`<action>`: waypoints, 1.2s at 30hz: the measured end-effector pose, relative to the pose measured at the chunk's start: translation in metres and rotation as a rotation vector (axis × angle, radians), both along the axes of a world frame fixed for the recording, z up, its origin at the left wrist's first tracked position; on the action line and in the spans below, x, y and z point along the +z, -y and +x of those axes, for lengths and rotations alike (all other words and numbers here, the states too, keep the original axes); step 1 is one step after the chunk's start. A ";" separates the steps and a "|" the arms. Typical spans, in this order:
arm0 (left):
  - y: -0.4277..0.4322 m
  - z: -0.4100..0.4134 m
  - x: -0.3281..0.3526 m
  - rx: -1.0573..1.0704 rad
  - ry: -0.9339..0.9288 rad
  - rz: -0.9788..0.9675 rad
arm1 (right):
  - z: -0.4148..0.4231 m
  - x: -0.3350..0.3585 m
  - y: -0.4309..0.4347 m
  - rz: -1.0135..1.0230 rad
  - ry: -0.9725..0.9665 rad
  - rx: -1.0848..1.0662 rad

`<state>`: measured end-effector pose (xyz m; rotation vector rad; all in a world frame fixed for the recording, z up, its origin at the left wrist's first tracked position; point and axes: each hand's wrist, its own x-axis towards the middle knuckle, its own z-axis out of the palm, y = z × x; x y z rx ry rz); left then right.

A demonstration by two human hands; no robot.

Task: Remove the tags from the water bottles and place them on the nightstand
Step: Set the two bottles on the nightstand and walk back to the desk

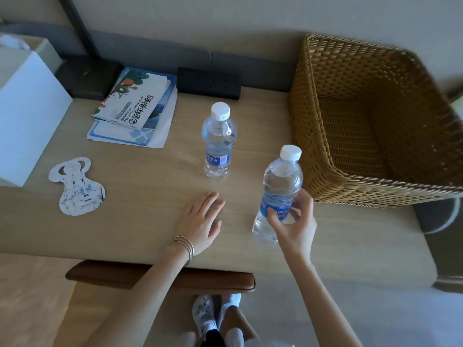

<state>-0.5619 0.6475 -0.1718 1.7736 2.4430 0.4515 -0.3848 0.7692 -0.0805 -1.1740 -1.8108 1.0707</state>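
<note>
A pale wall and a grey padded panel back a light wooden tabletop, which is probably the nightstand the task means.

The left hand lies flat on it with fingers straight and holds nothing. The right hand grips the held bottle low on its body, with the thumb on the near side and the fingers curled round the far side. This bottle is tilted, its cap leaning away from the right hand and its base close above the tabletop. I cannot tell whether the base touches.

The standing bottle is upright beyond the left hand's fingertips, apart from both hands. Neither bottle has a tag on its neck. The tags lie flat well out to the left of the left hand.

So the tag removal looks done, and the step in hand is setting down the last bottle. The next move calls for tipping it upright, lowering the base flat near the standing bottle, and only then letting go. A tilted release could let it topple.

Count:
- 2 bottles, each with 1 white cap.
- 1 pile of tags showing 2 neck loops, so probably 2 tags, though the overlap keeps me from being sure.
- 1 wicker basket, beyond the right hand.
- 1 small stack of brochures, beyond the left hand. I cannot tell how many sheets.
- 1 white box, far to the left.
</note>
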 end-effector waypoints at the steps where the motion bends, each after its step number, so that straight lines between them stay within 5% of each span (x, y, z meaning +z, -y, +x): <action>1: 0.000 0.000 0.001 0.003 -0.003 0.003 | 0.004 0.000 0.001 -0.034 0.023 -0.013; 14: 0.000 -0.002 0.000 0.016 -0.028 0.130 | -0.007 -0.017 -0.028 -0.011 0.621 0.159; 20: -0.019 -0.005 0.013 0.299 0.137 0.338 | -0.023 -0.016 -0.033 0.139 0.608 0.269; 29: -0.100 0.005 0.048 0.646 0.303 0.568 | -0.024 -0.022 -0.051 0.099 0.562 0.268; 36: -0.114 -0.005 0.046 0.664 0.309 0.719 | -0.023 -0.021 -0.055 0.112 0.572 0.278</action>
